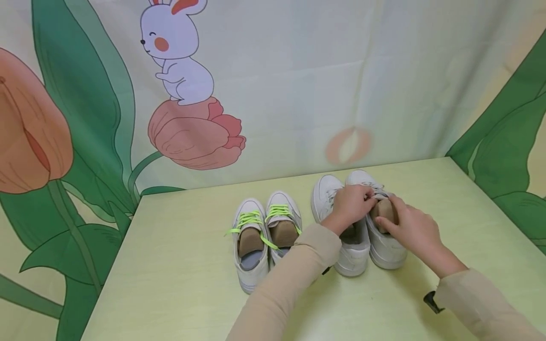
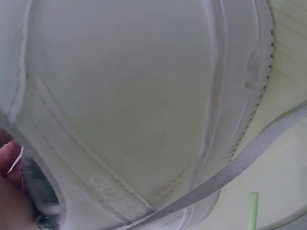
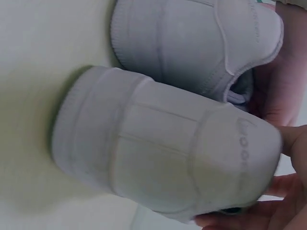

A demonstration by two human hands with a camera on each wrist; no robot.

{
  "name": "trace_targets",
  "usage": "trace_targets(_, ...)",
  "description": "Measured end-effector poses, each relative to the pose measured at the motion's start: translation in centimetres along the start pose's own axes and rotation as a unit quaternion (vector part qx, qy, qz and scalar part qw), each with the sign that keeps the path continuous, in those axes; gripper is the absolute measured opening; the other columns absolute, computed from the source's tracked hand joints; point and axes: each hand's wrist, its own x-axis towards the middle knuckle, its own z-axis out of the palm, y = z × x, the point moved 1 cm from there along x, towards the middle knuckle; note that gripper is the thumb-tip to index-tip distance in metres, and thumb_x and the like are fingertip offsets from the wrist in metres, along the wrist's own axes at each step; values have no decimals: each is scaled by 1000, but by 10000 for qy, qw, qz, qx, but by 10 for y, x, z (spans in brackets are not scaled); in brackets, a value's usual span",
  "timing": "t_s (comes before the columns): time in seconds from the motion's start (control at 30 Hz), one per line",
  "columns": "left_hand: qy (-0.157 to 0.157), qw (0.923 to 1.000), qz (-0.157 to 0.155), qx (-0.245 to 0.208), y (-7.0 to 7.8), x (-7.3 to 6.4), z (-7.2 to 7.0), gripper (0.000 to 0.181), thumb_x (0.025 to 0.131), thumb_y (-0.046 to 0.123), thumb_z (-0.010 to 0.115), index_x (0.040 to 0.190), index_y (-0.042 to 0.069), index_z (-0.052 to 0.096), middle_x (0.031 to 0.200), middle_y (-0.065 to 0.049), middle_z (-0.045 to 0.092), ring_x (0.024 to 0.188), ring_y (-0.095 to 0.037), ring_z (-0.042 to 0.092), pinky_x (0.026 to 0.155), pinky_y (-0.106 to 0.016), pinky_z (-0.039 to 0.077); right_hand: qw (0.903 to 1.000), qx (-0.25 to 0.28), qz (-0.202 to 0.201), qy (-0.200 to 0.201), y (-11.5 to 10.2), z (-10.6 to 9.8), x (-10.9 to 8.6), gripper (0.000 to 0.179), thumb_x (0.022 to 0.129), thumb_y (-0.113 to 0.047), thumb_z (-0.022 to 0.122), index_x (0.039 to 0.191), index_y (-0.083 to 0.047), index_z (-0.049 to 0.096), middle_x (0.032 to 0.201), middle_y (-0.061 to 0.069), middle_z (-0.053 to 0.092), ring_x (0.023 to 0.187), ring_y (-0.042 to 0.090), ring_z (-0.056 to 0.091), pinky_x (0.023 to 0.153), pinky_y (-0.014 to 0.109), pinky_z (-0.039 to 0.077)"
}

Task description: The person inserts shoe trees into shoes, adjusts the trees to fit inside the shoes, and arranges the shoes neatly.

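A white sneaker with grey laces point(image 1: 387, 253) stands rightmost on the table, and both hands are at its opening. My left hand point(image 1: 350, 204) pinches the tongue edge near the laces. With thumb and fingers bent, my right hand point(image 1: 415, 227) grips the opening from the right side. A brown piece point(image 1: 386, 213) shows inside the opening, between the hands. In the right wrist view the heel of this sneaker point(image 3: 158, 148) is toward me, fingers curled at its collar. Its matching sneaker point(image 1: 351, 260) stands just left, partly covered by the left hand and wrist.
Left of the arms stands a second pair of white sneakers point(image 1: 251, 279) with neon green laces point(image 1: 249, 218) and brown pieces inside; the left sleeve covers part of one. The pale yellow table point(image 1: 179, 255) meets a printed cloth backdrop point(image 1: 290, 94) behind.
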Motion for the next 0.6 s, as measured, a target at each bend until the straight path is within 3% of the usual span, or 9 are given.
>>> trace_targets(0.3, 189, 9998, 83, -47, -1, -1, -1, 15, 85, 36, 54, 72, 28, 57, 55, 13, 47, 54, -5, 45, 51, -18, 29, 9993, -323, 114, -135, -8, -10, -1, 64, 74, -37, 67, 126, -11, 40, 86, 24, 57, 67, 34, 55, 42, 35, 35)
trace_targets(0.6, 55, 9999, 45, -133, -1, 0, -3, 19, 85, 37, 53, 71, 27, 57, 59, 12, 49, 58, -6, 46, 53, -18, 29, 9996, -277, 53, -89, -7, -10, 3, 62, 74, -34, 68, 123, -7, 41, 87, 24, 57, 71, 37, 55, 46, 39, 37)
